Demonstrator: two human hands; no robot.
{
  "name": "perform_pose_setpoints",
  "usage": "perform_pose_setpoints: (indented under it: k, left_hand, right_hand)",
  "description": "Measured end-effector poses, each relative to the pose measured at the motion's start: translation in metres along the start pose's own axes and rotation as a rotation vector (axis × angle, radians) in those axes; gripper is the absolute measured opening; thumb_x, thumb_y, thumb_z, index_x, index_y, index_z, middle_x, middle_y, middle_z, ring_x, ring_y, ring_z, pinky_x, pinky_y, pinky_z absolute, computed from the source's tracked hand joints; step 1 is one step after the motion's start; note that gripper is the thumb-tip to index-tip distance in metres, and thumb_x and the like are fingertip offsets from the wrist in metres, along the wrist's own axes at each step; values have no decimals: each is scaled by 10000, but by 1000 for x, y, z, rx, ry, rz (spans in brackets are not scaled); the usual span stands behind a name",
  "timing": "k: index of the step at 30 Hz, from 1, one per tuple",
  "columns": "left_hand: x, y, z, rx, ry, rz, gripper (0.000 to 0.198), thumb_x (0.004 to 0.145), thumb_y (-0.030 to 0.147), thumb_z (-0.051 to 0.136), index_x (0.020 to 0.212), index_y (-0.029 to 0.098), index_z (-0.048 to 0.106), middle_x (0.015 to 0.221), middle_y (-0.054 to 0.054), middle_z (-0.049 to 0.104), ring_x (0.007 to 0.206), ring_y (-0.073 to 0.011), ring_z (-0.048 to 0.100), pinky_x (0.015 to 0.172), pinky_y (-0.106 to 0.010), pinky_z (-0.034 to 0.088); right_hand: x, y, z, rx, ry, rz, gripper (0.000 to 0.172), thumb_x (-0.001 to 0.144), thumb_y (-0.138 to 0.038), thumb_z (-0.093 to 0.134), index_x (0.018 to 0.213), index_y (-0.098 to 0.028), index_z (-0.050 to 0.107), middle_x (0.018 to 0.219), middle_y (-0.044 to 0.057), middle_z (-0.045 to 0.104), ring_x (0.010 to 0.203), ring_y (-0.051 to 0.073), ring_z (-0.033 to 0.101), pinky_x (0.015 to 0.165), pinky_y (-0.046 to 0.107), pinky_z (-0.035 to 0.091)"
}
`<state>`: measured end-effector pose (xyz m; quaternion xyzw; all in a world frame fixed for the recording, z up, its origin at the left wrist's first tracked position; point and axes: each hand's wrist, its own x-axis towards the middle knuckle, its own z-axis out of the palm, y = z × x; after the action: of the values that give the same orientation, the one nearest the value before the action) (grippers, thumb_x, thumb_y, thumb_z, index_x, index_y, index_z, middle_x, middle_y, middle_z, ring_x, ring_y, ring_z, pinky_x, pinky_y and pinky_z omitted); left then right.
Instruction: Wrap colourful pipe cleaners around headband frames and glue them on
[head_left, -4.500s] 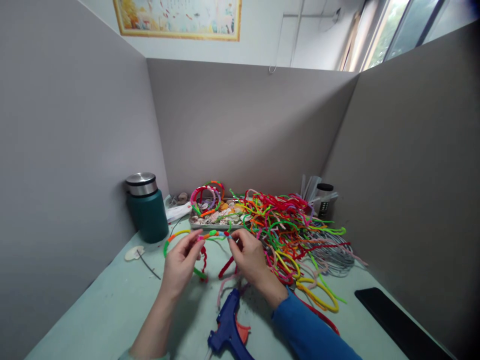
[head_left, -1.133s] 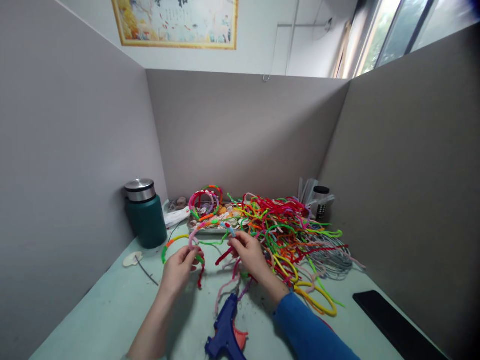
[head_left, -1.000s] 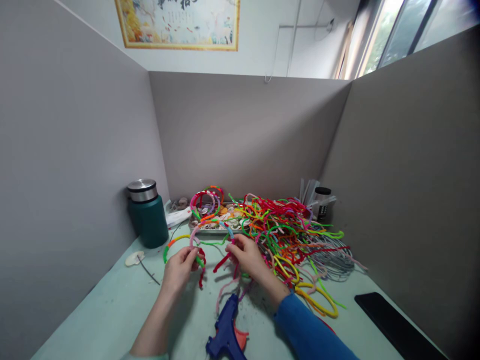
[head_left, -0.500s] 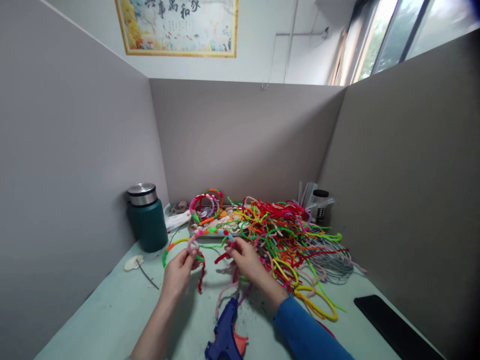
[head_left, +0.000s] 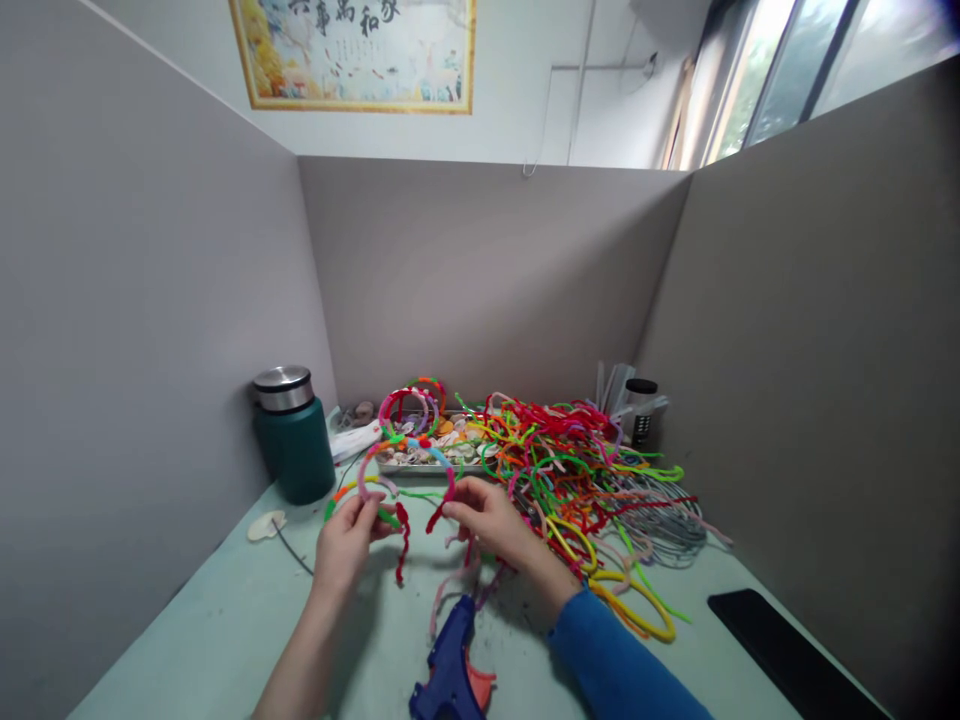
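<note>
Between my hands arches a multicoloured pipe-cleaner hoop [head_left: 448, 463], with pink, orange, green, blue and red stretches along it. My left hand [head_left: 351, 532] pinches its left end, where a green piece pokes out beside the fingers. On the other end, near a dark red tip, my right hand [head_left: 486, 518] is closed. A red twisted pipe cleaner [head_left: 403, 560] hangs or lies just right of my left fingers; which one I cannot tell. Below the hands, a blue glue gun [head_left: 452, 655] with an orange trigger rests on the table.
A heap of coloured pipe cleaners [head_left: 555, 450] spreads at the back right, beside coiled grey wire [head_left: 664, 525]. Finished-looking hoops [head_left: 384, 412] stand at a metal tray [head_left: 427, 470] of small pieces. A green bottle [head_left: 296, 450] stands left, a black flat object [head_left: 787, 650] lies right. Grey partitions enclose the table.
The hoop's top has risen and its arch has become rounder. My right hand has slid slightly down along its end; my left hand has shifted a little left.
</note>
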<state>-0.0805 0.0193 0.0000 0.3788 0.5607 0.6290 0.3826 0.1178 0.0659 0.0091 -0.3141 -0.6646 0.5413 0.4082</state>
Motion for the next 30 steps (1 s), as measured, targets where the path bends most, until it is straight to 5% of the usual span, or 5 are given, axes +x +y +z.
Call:
perform_pose_setpoints:
  k: [5,12,19,30]
  left_hand:
    - [1,0,-1,-19,42,-32,414,638,472,661,835,111,612,696,-34,671,508,-128,603,583,-296,532]
    - [-8,6,8,11,-150,-20,441,644,472,679,897,115,632,719,-31,667,550,-119,588,595,-271,513]
    - [-12,9,8,-79,-262,-69,405,647,388,718,931,110,636,772,-61,682,593,-115,599,633,-263,503]
    - [-10,8,8,-3,-115,15,468,612,482,704,913,128,648,704,-36,673,548,-125,585,565,-257,492]
  right_hand:
    - [1,-2,-1,-41,108,-31,198,757,-307,584,892,-166,552,667,-36,563,487,78,494,439,184,420]
    - [2,6,-2,-173,158,-37,252,815,-397,527,699,-172,523,545,-56,517,406,67,437,385,177,332]
    - [3,4,0,-35,124,96,295,797,-457,512,706,-180,472,525,-61,533,332,60,435,317,165,294]
    - [1,4,-2,-108,172,25,293,823,-454,485,734,-175,502,531,-52,542,348,60,439,328,163,305]
